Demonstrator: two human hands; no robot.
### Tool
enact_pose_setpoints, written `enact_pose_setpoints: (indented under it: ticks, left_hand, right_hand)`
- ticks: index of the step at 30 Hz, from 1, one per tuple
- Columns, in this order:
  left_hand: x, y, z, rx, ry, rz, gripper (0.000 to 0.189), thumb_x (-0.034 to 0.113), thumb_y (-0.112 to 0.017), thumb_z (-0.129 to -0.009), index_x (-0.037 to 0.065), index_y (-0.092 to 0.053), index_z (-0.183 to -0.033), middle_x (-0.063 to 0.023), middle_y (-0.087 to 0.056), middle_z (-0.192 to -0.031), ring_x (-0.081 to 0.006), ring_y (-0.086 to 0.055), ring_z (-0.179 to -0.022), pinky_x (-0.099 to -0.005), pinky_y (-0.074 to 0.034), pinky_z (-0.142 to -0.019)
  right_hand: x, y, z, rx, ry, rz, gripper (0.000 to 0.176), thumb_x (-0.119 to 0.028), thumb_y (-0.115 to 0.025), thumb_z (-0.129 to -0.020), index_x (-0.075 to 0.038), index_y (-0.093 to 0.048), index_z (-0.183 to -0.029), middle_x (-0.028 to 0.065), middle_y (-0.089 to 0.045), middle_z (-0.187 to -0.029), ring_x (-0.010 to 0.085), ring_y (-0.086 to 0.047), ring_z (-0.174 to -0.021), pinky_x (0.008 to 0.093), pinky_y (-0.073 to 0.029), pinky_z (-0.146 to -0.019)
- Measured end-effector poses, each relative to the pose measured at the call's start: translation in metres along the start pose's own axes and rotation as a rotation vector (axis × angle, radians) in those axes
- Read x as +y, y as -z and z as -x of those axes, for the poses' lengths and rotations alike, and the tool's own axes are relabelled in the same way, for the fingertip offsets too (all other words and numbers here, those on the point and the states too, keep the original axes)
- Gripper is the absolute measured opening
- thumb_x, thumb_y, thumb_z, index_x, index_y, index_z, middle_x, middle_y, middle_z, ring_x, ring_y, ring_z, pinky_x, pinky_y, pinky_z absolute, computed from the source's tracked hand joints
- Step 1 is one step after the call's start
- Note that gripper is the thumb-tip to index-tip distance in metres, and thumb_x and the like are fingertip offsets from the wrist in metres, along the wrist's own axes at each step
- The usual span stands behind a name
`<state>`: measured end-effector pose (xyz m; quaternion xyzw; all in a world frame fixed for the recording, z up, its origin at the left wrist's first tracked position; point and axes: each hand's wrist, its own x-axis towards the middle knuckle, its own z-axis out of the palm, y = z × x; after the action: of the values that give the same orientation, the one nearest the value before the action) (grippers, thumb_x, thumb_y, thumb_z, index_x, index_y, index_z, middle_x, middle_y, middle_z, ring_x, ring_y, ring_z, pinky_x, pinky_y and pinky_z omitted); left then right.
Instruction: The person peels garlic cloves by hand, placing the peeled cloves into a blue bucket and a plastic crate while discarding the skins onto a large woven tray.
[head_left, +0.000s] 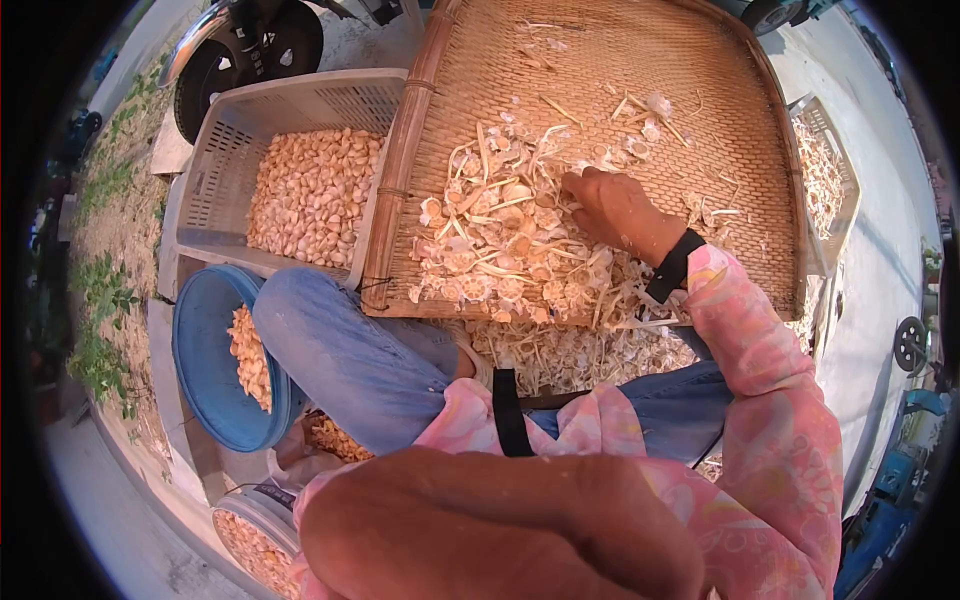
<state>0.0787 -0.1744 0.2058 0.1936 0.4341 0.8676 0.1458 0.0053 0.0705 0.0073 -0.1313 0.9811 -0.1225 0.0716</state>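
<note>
My right hand (612,207), with a black band at the wrist, is at the right side of a heap of garlic scraps (510,220). Its fingers are curled together at the heap; what they hold, if anything, is hidden. The scraps are dry stalks, root ends and papery skins, lying on a woven bamboo tray (620,90). A large blurred patch of skin fills the bottom middle, very close to the lens. It looks like my left hand (500,525), and no separate fingers can be made out.
Left of the tray stands a grey plastic crate (225,190) with peeled-looking garlic cloves (315,190). A blue bucket (195,350) and a white bucket (232,492) also hold cloves. More scraps (560,355) lie below the tray, and another crate (848,205) sits right.
</note>
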Motion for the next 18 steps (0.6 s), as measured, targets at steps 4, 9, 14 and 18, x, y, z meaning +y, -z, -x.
enact_pose_setpoints:
  ticks: [4, 9, 14, 18]
  left_hand:
    - [-0.007, 0.106, -0.034, 0.389, 0.03, -1.048, 0.029, 0.015, -0.054, -0.088, -0.001, -0.056, -0.112, -0.0143, -0.054, -0.114, -0.0153, -0.053, -0.095, -0.0247, -0.038, -0.086]
    - [-0.069, 0.122, -0.045, 0.131, 0.128, -0.973, 0.021, 0.008, -0.057, -0.084, 0.0, -0.06, -0.104, -0.0042, -0.059, -0.092, -0.0089, -0.051, -0.079, -0.022, -0.042, -0.07]
    - [-0.145, 0.075, -0.056, -0.04, 0.262, -0.914, 0.017, 0.006, -0.056, -0.083, -0.001, -0.061, -0.098, -0.0063, -0.061, -0.077, -0.0105, -0.054, -0.066, -0.0241, -0.044, -0.061]
    - [-0.179, 0.061, -0.066, -0.147, 0.31, -0.972, 0.016, 0.005, -0.057, -0.082, -0.001, -0.061, -0.096, -0.0043, -0.061, -0.078, -0.0093, -0.055, -0.071, -0.0223, -0.045, -0.065]
  right_hand:
    - [0.027, 0.007, 0.022, 0.018, -0.129, -0.274, 0.024, -0.011, -0.061, -0.073, -0.001, -0.056, -0.095, 0.0135, -0.061, -0.08, 0.0258, -0.061, -0.074, 0.0353, -0.048, -0.062]
    - [0.043, 0.015, 0.049, -0.004, -0.518, -1.563, 0.011, -0.012, -0.057, -0.086, -0.004, -0.057, -0.094, -0.0023, -0.056, -0.076, 0.0041, -0.054, -0.065, 0.017, -0.041, -0.052]
    - [0.029, 0.039, 0.067, -0.026, -0.331, -1.926, 0.011, -0.01, -0.056, -0.087, -0.005, -0.056, -0.097, -0.0006, -0.058, -0.08, 0.0049, -0.056, -0.067, 0.0141, -0.044, -0.054]
    - [-0.03, 0.094, 0.104, -0.049, 0.107, -2.051, 0.015, -0.008, -0.057, -0.086, -0.002, -0.053, -0.1, 0.0038, -0.059, -0.085, 0.0053, -0.057, -0.071, 0.0145, -0.046, -0.057]
